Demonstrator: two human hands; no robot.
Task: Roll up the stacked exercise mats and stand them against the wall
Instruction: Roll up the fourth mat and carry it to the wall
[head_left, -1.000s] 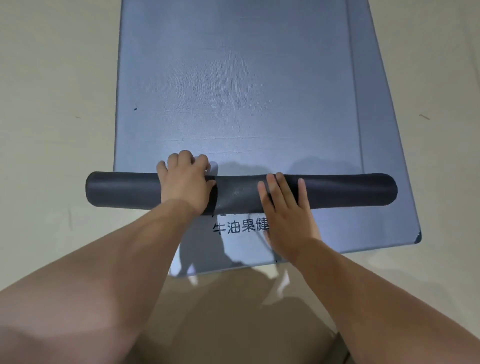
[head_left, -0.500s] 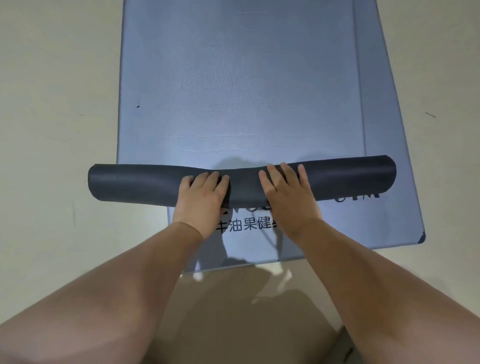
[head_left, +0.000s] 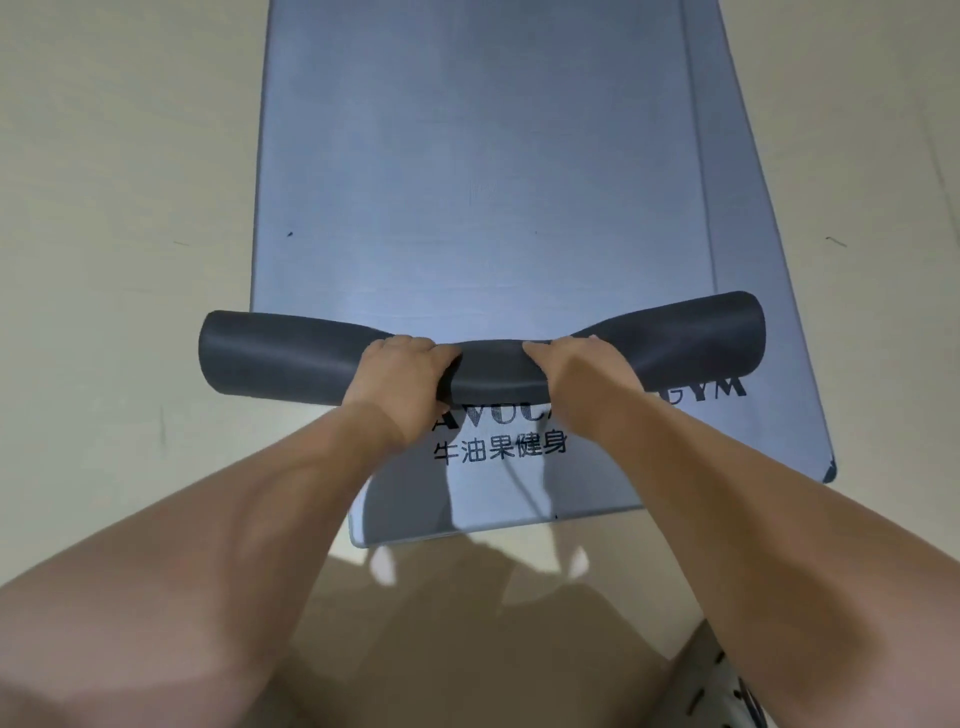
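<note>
– Between the hands, what have we got?
– Dark grey roll (head_left: 291, 358), the rolled-up near end of the top mat (head_left: 467, 182). It's squeezed thin in that middle stretch and fatter out past each hand.
– Hand states?
– Left hand (head_left: 402, 371) grips the roll, fingers curled over its far side, tips hidden. Right hand (head_left: 582, 369) grips it the same way, just right of the left one. Small gap between them, both near the roll's middle.
– Rest of that mat?
– Beyond the hands, flat and blue-grey, running off the far edge of the view.
– Second mat?
– Lower mat (head_left: 769, 415) lies under the top one, skewed. A strip shows right of the right hand, and a wider part sits nearer than both hands.
– Print?
– Black lettering (head_left: 498, 449) on the lower mat, just nearer than the hands, part covered by the wrists and the roll. "GYM" reads right of the right wrist, with a line of Chinese characters under the wrists.
– Roll ends?
– Left end sticks out left of the left hand, past the mat edge, over the pale floor (head_left: 104, 208). Right end sits over the lower mat's strip.
– Roll touching the mat below?
– Can't tell.
</note>
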